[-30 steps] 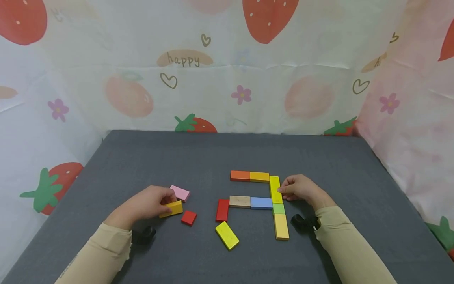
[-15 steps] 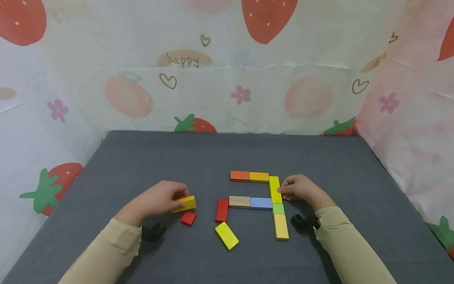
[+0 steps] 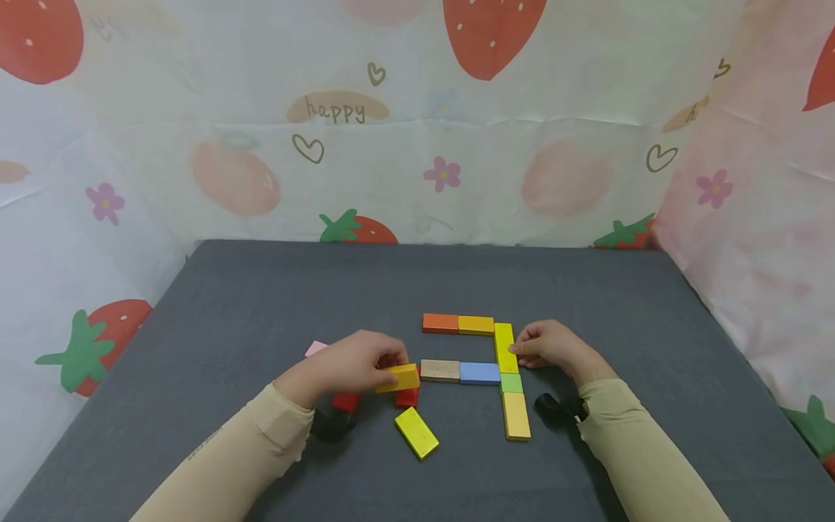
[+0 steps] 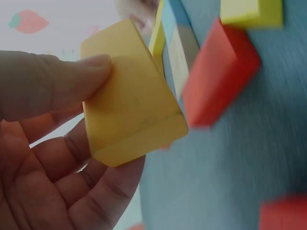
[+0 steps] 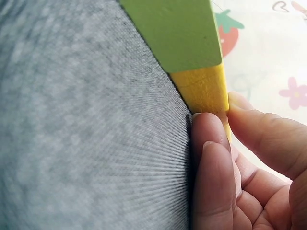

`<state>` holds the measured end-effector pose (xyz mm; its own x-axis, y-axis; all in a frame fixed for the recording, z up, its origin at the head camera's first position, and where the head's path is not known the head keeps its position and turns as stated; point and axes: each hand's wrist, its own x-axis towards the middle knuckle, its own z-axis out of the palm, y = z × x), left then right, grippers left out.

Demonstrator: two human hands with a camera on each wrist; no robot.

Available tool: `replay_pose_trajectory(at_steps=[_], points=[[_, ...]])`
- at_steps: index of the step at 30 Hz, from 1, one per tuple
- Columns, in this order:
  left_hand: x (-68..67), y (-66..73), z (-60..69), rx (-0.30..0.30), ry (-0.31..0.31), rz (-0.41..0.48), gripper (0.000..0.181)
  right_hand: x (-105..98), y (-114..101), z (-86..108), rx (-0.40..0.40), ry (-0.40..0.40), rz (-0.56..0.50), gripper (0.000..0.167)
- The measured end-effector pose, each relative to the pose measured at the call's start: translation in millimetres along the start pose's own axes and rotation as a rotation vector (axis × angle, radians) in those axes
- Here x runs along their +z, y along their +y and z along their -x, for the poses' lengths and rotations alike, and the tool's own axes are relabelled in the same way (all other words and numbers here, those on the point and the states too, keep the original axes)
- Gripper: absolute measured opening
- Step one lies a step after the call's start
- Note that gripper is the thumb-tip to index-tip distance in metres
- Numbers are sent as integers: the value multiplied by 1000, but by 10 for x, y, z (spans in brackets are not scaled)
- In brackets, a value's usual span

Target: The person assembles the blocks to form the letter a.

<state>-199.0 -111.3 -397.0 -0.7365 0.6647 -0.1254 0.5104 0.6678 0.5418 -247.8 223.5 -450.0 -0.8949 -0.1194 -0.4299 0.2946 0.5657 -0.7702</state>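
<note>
Between thumb and fingers, my left hand (image 3: pixel 355 365) pinches an orange-yellow wooden block (image 3: pixel 399 378), which in the left wrist view is lifted off the table. In the head view it partly covers a red block (image 3: pixel 407 399); the left wrist view shows that red block (image 4: pixel 218 76) beyond it. My right hand (image 3: pixel 556 348) is at the right edge of a long yellow block (image 3: pixel 504 349). Seen from the right wrist, its thumb lies on the top of the yellow block (image 5: pixel 204 88) and its curled fingers against the side, beside a green block (image 5: pixel 177 36).
A connected layout includes orange (image 3: pixel 440 323), amber (image 3: pixel 475 325), natural wood (image 3: pixel 440 371), blue (image 3: pixel 480 373), green (image 3: pixel 512 383) and tan (image 3: pixel 517 417) blocks. A yellow block (image 3: pixel 417 433) lies askew in front. Pink (image 3: pixel 316 348) and small red (image 3: pixel 346 402) blocks are partly hidden by the left arm.
My left hand has carried the orange-yellow block rightward, from beside the pink block to above the red block at the layout's left end. My right hand has stayed in place.
</note>
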Motion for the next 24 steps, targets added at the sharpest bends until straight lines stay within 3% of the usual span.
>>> replay_pose_trajectory(at_steps=[8, 17, 24], points=[[107, 230, -195, -29, -70, 106, 12, -2, 4, -8, -11, -1, 3, 19], [320, 411, -412, 64, -145, 144, 14, 1, 6, -16, -12, 3, 7, 18], [480, 509, -516, 99, -222, 146, 12, 13, -2, -14, 6, 13, 8, 18]])
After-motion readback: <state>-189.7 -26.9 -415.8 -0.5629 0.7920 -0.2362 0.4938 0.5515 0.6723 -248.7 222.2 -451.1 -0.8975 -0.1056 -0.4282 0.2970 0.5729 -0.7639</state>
